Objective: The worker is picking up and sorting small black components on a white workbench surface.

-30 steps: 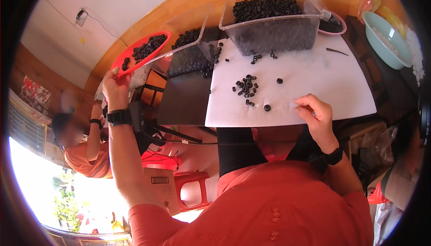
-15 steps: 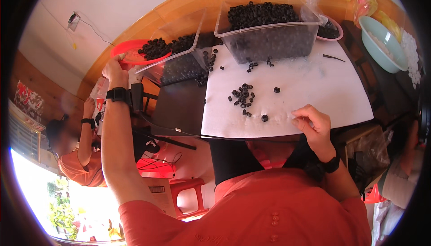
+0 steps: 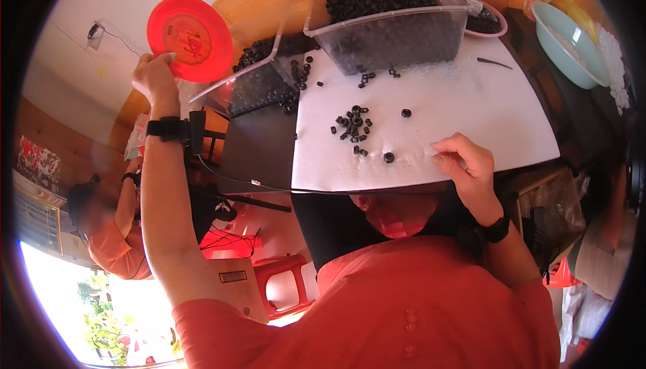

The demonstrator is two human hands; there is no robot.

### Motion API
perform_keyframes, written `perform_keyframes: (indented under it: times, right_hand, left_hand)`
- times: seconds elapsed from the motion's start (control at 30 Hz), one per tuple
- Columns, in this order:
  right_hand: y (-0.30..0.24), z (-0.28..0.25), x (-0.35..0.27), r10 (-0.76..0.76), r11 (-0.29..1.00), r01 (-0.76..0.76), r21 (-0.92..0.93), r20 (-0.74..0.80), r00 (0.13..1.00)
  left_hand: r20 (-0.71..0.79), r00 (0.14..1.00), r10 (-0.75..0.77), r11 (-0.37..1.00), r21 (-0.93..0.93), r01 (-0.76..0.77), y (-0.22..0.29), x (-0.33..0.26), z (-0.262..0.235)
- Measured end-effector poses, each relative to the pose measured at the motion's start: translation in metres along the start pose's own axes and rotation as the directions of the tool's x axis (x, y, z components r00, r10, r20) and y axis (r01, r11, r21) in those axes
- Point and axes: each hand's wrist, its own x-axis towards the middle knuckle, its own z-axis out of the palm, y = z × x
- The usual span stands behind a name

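My left hand [image 3: 156,79] grips the rim of a round red plate [image 3: 217,38], raised at the far left. The plate is tipped up on edge, and no loose pieces show on it. Just beyond and to its right is a clear plastic bin [image 3: 252,89] holding small black ring-like parts [image 3: 256,56]. My right hand [image 3: 469,167] hovers near the front right of the white mat [image 3: 498,113]. Its fingers are loosely curled, thumb and forefinger slightly apart, with nothing visible between them. A loose cluster of black parts [image 3: 353,123] lies left of it, with a single black part [image 3: 389,157] closer.
A larger clear bin [image 3: 397,46] full of black parts stands at the back. Beside it are a pink bowl [image 3: 498,29] and a pale green basin [image 3: 572,46]. A thin dark tool [image 3: 494,63] lies on the mat. Another person [image 3: 114,234] sits at the left.
My left hand has lifted the red plate and tipped it steeply; the black parts on it have gone off toward the smaller bin. My right hand has barely moved.
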Motion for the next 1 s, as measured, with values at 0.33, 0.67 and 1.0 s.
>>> perform_keyframes:
  times: [0.33, 0.67, 1.0]
  right_hand:
    - [0.002, 0.011, 0.005, -0.186, 0.966, 0.178, -0.187, -0.027, 0.982]
    - [-0.008, 0.060, 0.027, -0.265, 0.522, 0.502, -0.690, 0.428, 0.864]
    - [-0.018, 0.074, 0.059, -0.285, 0.448, 0.422, -0.788, 0.322, 0.903]
  left_hand:
    - [0.265, 0.903, -0.338, 0.833, -0.361, 0.418, 0.007, -0.148, -0.158]
    - [0.430, 0.651, -0.625, 0.345, -0.597, 0.725, -0.039, -0.251, -0.149]
    - [0.498, 0.517, -0.696, 0.276, -0.479, 0.833, -0.077, -0.266, -0.125]
